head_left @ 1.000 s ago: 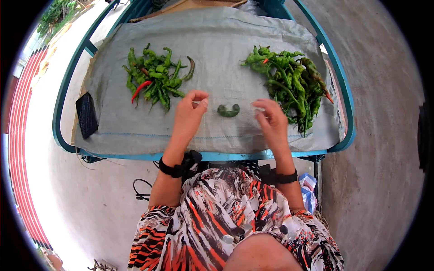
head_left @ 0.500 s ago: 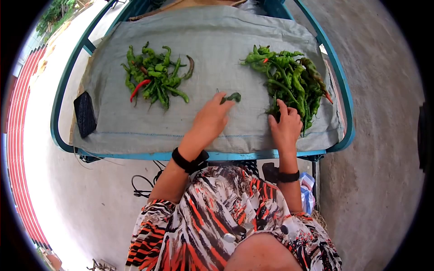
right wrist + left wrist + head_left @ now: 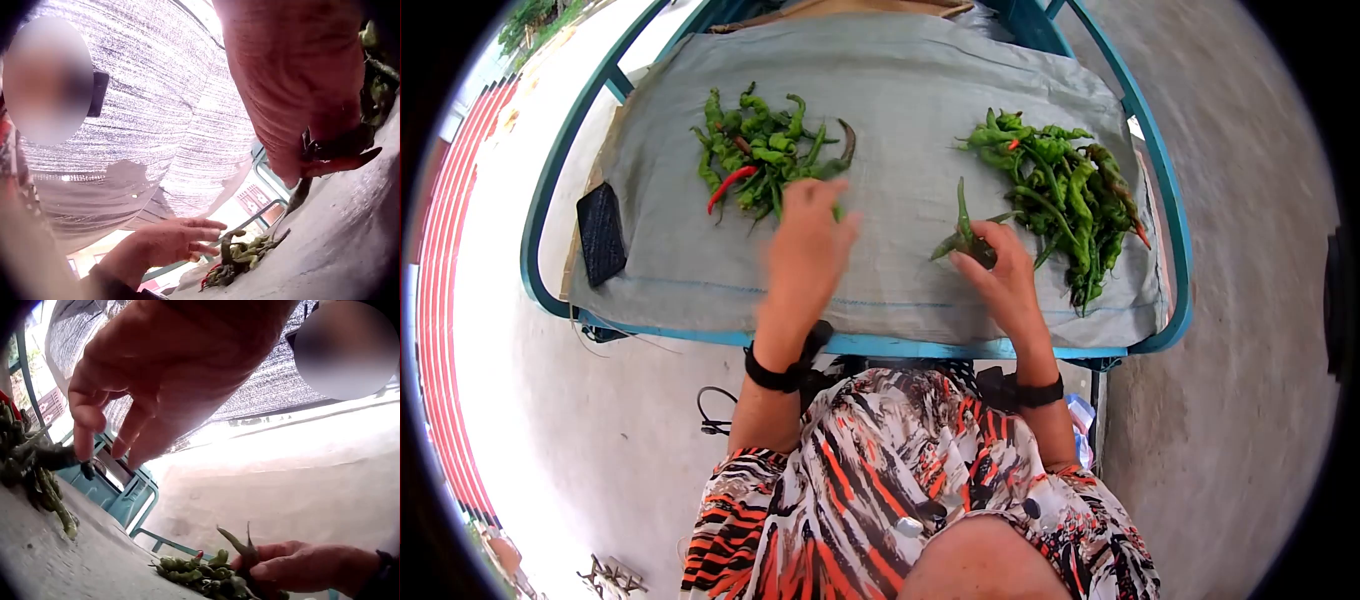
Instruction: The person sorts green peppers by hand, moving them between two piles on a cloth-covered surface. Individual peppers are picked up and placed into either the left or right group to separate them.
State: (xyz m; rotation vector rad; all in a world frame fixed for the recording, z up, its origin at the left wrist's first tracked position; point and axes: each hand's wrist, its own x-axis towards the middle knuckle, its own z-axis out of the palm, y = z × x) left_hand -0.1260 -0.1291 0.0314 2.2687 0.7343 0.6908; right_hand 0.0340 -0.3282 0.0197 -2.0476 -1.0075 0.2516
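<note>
Over the near right edge of the left pile of green peppers (image 3: pixel 770 145) is my left hand (image 3: pixel 808 240), blurred. Its fingers look spread and relaxed in the left wrist view, beside a dark pepper (image 3: pixel 55 456). My right hand (image 3: pixel 1008 280) pinches a few green peppers (image 3: pixel 963 215) between thumb and fingers, left of the larger right pile (image 3: pixel 1080 195); one points up, others stick out sideways. The right wrist view shows a dark pepper (image 3: pixel 300 195) below the right fingers. A red pepper (image 3: pixel 730 186) lies in the left pile.
Both piles lie on a grey woven sheet (image 3: pixel 900 110) over a cart with a blue-green rail (image 3: pixel 1168 240). A dark flat object (image 3: pixel 601 233) rests near the sheet's left edge. Below the cart's left front hangs a black cable (image 3: pixel 712 410).
My left hand has moved from the middle to the left pile, and the curved pepper is gone from the middle. My right hand has moved left from the right pile with peppers in its grip.
</note>
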